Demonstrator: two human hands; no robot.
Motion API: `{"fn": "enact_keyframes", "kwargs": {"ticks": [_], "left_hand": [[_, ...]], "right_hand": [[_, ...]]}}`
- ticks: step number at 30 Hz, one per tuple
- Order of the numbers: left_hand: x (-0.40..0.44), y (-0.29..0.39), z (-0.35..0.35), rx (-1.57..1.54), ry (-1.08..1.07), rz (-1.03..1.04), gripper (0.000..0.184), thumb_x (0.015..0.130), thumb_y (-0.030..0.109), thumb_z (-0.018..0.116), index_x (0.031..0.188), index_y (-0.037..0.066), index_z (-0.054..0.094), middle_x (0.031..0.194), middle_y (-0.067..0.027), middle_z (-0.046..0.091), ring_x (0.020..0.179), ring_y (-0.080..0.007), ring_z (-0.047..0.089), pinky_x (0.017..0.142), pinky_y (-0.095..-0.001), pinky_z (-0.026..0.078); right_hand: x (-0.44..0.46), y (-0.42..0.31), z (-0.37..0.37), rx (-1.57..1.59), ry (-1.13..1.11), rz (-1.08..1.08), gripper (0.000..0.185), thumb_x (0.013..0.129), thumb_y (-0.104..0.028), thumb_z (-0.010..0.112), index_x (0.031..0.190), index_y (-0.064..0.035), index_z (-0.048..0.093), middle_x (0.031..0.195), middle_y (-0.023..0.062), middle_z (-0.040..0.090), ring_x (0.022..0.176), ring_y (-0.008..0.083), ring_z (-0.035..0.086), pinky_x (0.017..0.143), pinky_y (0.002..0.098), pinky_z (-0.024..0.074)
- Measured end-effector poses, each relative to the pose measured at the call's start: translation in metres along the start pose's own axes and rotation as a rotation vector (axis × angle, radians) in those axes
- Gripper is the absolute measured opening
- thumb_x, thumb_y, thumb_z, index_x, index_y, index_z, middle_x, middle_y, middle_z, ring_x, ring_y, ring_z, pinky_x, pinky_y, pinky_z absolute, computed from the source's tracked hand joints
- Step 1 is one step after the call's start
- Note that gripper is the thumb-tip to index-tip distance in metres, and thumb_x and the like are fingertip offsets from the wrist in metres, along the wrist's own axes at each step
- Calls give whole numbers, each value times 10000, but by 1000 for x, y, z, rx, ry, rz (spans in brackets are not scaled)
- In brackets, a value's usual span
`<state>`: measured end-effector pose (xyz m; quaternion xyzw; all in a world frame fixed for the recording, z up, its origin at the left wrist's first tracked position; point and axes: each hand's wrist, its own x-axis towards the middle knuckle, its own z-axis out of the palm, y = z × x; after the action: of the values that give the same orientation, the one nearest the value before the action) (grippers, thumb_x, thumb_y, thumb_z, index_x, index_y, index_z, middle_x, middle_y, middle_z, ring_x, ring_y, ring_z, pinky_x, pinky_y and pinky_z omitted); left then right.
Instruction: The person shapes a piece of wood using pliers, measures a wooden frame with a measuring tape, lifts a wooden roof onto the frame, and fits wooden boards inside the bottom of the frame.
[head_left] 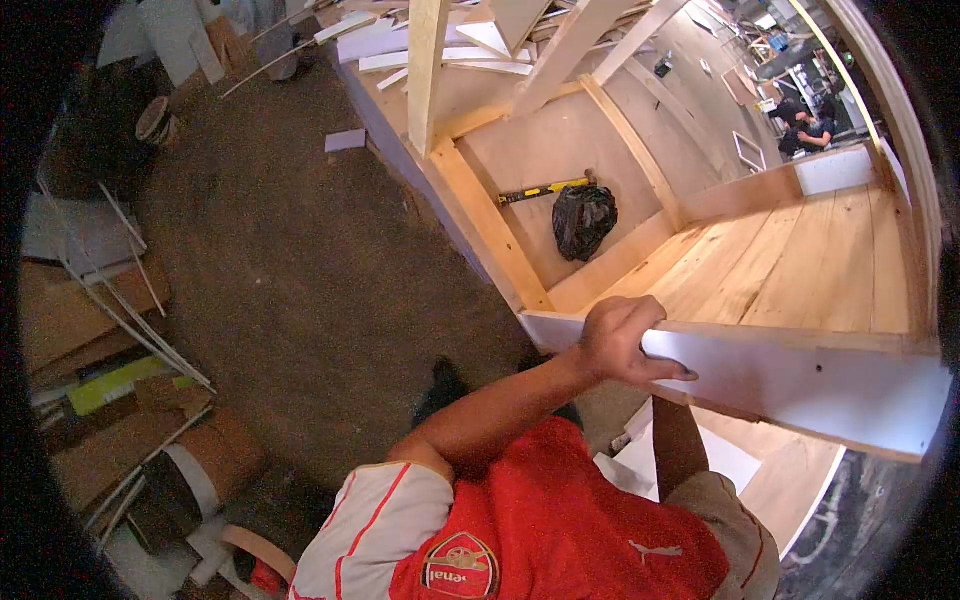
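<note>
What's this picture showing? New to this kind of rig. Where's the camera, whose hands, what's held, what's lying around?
No machine here: a person works bare-handed. The single picture comes from a camera worn on the head, looking forward and down, so their red shirt fills the bottom.

The left hand grips the edge of a white-faced board along the side of a planked wooden structure. The right forearm disappears behind that board, so what that hand does can't be seen.

Beyond, a hammer and a black plastic bag lie close together on a wooden surface. Another person is in the background.
</note>
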<state>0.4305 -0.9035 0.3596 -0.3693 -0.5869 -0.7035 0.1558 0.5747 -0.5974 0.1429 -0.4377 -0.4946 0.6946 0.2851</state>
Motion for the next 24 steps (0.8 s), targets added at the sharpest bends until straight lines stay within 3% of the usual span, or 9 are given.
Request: {"fn": "enact_keyframes", "kwargs": {"ticks": [5, 11, 24], "left_hand": [[-1, -6, -2, -18, -102, -56, 617, 578, 457, 915, 887, 36, 586, 718, -130, 591, 633, -353, 629, 568, -432, 482], [3, -20, -19, -9, -274, 66, 579, 716, 539, 813, 909, 39, 595, 751, -135, 602, 674, -350, 638, 586, -439, 490], [27, -86, -74, -12, -769, 261, 425, 778, 517, 756, 877, 124, 628, 743, -15, 595, 688, -241, 611, 597, -383, 502]], "right_hand": [[-15, 5, 5, 24, 37, -15, 461, 1064, -419, 456, 1275, -29, 584, 1180, 115, 648, 1036, 244, 627, 871, 383, 499], [-44, 20, 14, 66, 114, -19, 458, 1062, -419, 459, 1270, -32, 587, 1165, 111, 653, 1019, 236, 631, 853, 379, 502], [-79, 27, 30, 78, 285, -27, 452, 1060, -421, 466, 1260, -37, 594, 1131, 104, 665, 981, 221, 638, 814, 369, 509]]}}
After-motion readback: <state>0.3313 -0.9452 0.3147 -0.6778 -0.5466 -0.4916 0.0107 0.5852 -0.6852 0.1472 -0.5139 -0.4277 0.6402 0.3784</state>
